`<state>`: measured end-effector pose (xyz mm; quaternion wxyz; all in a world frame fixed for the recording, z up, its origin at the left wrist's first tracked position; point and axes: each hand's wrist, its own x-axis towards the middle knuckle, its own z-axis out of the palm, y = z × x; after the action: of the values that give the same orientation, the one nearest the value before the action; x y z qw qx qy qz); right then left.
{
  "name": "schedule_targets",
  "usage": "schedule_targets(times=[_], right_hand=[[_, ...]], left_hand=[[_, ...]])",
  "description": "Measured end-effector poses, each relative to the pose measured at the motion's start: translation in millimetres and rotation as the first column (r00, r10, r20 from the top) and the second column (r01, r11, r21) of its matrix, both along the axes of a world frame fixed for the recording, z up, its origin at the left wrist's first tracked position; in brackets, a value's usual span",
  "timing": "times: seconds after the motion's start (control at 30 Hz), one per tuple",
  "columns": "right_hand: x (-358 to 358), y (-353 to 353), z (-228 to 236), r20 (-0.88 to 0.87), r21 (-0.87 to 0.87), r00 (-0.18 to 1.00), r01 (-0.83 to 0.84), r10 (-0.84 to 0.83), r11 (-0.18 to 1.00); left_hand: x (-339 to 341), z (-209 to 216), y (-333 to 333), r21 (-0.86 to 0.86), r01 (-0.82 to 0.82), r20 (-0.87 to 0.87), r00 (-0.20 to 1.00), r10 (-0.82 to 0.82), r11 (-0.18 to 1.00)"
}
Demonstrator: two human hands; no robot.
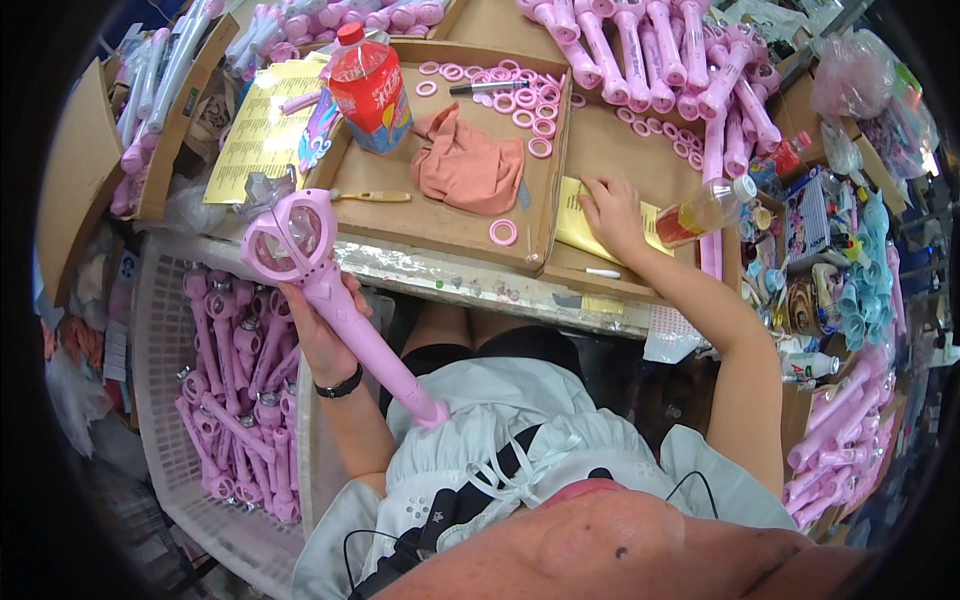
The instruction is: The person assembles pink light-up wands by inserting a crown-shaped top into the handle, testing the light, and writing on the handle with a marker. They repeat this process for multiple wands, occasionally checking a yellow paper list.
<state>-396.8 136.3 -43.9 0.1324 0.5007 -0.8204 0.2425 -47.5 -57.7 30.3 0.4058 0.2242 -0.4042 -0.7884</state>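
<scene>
My left hand (328, 335) is wrapped round a pink toy wand (345, 315), just below its round clear head, which has a grey crown-shaped tip. The wand slants down toward my lap over the table's front edge. To the right, my right hand (617, 222) lies flat on a yellow sheet of paper (580, 228), fingers stretched out and nothing in them. Beside that hand a clear bottle of amber drink (705, 212) leans on the paper. A peach cloth (468, 162) and a yellow-handled brush (375, 197) lie in the cardboard tray (400, 235) between my hands.
Pink rings (540, 148), a black marker (488, 88) and a red-capped bottle (370, 95) sit in the tray. A white crate (165, 400) full of pink wands stands at my left. More pink wand handles (650, 50) pile up at the back; blue cups (872, 270) hang right.
</scene>
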Motion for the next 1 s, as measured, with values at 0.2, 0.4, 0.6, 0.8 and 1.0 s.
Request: schedule_targets(times=[0.2,0.4,0.6,0.8,1.0], right_hand=[[-0.7,0.0,0.0,-0.019,-0.052,0.999,-0.033,0.032,0.998],[-1.0,-0.3,-0.5,-0.004,-0.076,0.999,-0.034,0.033,0.997],[-0.7,-0.2,-1.3,0.0,-0.094,1.0,-0.03,0.03,0.995],[0.3,-1.1,-1.1,-0.012,-0.094,1.0,-0.018,0.017,0.995],[-0.6,-1.0,-2.7,-0.037,-0.092,0.999,-0.019,0.016,0.996]], left_hand=[[-4.4,-1.3,1.3,-0.004,0.006,0.025,1.0,-0.006,1.0],[-6.7,-2.4,1.9,-0.021,0.016,0.031,0.999,-0.015,1.0],[-7.2,-3.6,2.3,-0.041,0.024,0.022,0.999,-0.023,0.999],[-7.1,-3.8,1.0,-0.035,0.035,-0.004,0.999,-0.035,0.999],[-6.1,-5.3,0.5,-0.021,0.029,0.001,1.0,-0.029,0.999]])
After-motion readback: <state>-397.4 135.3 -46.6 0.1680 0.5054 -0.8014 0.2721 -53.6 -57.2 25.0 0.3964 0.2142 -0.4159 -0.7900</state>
